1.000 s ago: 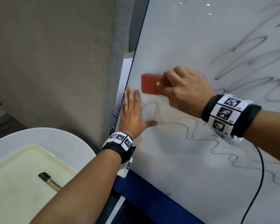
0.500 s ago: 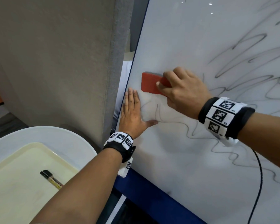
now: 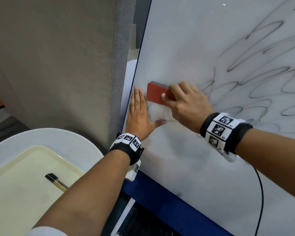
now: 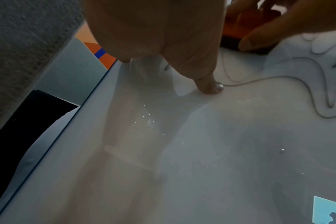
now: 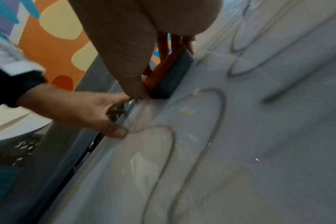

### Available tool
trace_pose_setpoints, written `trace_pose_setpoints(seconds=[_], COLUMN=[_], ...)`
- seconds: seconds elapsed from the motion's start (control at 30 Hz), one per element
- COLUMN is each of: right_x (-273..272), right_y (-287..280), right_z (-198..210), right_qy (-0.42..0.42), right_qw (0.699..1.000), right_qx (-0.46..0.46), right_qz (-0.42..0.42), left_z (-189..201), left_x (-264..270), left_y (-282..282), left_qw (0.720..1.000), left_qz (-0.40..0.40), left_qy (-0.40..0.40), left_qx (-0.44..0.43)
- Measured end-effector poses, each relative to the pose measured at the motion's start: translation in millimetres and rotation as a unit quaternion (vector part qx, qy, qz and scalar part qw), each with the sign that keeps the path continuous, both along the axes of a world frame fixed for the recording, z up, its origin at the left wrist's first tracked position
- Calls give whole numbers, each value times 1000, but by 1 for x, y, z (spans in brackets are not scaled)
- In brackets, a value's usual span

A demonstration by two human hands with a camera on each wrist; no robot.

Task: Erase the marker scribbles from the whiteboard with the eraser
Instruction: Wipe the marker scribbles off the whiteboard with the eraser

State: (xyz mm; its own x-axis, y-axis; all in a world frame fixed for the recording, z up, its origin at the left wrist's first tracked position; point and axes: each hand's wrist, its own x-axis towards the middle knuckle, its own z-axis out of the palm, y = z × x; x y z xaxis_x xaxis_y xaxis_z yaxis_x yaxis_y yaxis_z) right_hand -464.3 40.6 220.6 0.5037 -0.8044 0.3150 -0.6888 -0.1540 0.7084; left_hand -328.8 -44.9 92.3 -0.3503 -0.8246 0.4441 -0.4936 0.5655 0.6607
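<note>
Gripping red eraser (image 3: 156, 95), right hand (image 3: 188, 104) wipes scribbled whiteboard (image 3: 203, 48); left hand (image 3: 138, 114) flat, fingers straight.

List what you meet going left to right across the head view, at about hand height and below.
Marker in the tray → left hand flat on the whiteboard → red eraser → right hand gripping it → marker scribbles.
</note>
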Motion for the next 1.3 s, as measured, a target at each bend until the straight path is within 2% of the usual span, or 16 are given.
trace_pose_setpoints(seconds=[0.07, 0.13, 0.23, 0.3, 0.4, 0.5, 0.6, 0.7, 0.8, 0.87, 1.03, 1.2, 1.3], right_x=[0, 0, -2, -1, 2, 3, 1, 4, 8, 9, 10, 15, 15], right_y=[4, 3, -2, -2, 4, 3, -2, 0, 1, -2, -6, 8, 7], right_z=[-12, -6, 8, -1, -30, -27, -17, -33, -48, -43, -24, -62, -57], right_qy=[8, 20, 11, -11, -14, 2, -17, -33, -23, -8, -29, -23, -21], right_qw=[999, 999, 1000, 1000, 1000, 999, 1000, 999, 999, 999, 999, 998, 998], right_qx=[35, 47, 5, -23, 2, 33, 6, -18, 19, 34, -13, 43, 47], right_qz=[-6, -2, 3, -12, -16, -10, -13, -21, -18, -8, -32, -41, -44], left_z=[0, -3, -4, -6, -11, -11, -9, -10, -13, -12, -8, -11, -9], left_x=[1, 2, 0, -2, -2, -1, 0, 0, 2, 3, 4, 4, 8], left_y=[1, 0, 1, 2, 4, 4, 4, 2, 0, 2, 3, 3, 3], left_qw=[1000, 1000, 999, 998, 997, 996, 995, 994, 995, 996, 995, 996, 998], left_qz=[-4, -5, 3, 10, 22, 23, 19, 26, 25, 24, 24, 27, 22], left_qy=[11, 18, 34, 61, 72, 79, 87, 97, 88, 84, 89, 82, 65], left_qx=[9, 9, 9, 26, 36, 35, 48, 44, 32, 29, 41, 18, 17])
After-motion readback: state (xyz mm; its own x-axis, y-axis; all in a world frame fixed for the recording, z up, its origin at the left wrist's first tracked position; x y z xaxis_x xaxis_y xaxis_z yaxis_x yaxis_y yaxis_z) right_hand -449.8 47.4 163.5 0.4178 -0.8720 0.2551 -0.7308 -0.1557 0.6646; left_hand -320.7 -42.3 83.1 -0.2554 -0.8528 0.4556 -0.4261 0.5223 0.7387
